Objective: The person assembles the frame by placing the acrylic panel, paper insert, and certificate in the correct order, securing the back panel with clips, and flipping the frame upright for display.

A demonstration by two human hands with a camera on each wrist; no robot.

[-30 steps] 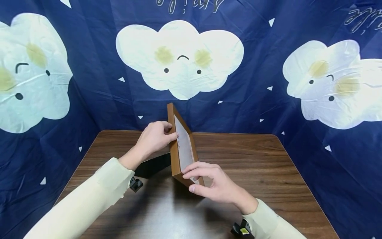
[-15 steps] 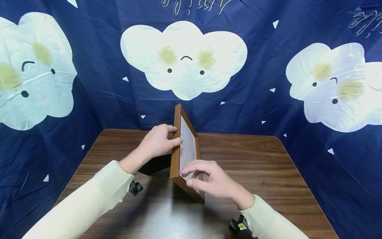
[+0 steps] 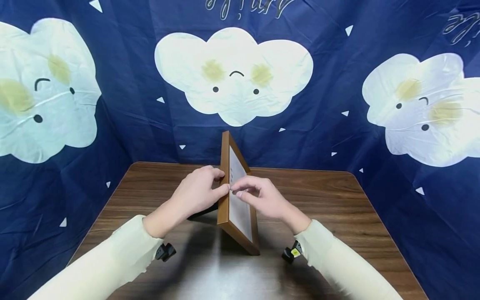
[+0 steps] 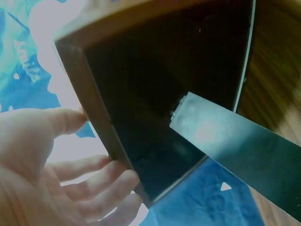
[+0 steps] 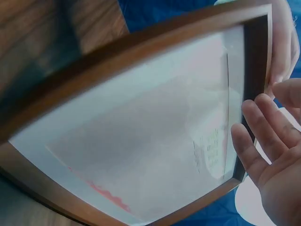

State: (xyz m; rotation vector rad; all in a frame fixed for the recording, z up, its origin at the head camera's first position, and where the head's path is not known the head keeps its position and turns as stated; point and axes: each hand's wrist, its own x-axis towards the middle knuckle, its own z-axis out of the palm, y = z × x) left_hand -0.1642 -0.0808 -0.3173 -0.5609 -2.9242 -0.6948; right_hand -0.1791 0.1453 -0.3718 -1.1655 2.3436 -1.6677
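A brown wooden picture frame [image 3: 224,204] stands tilted back on the table, with its pale picture [image 3: 239,214] facing right. Behind it, a dark easel leg [image 4: 230,141] angles out from the black back panel [image 4: 141,108]. My left hand [image 3: 198,191] grips the raised edge, thumb on the front side and fingers at the back. Close to that thumb, my right hand [image 3: 264,198] has its fingertips at the same edge from the picture side. The right wrist view shows those right fingers [image 5: 254,150] spread and fairly straight against the rim.
The wood-grain table [image 3: 318,216] extends around the frame on both sides. A dark blue curtain [image 3: 326,137] printed with white clouds [image 3: 236,75] hangs at the back and along both sides. Small black cameras [image 3: 165,252] are strapped at the wrists.
My right hand has moved from the frame's lower near corner up along the edge to beside the left thumb. The left hand keeps its grip; the frame has shifted slightly right in view.
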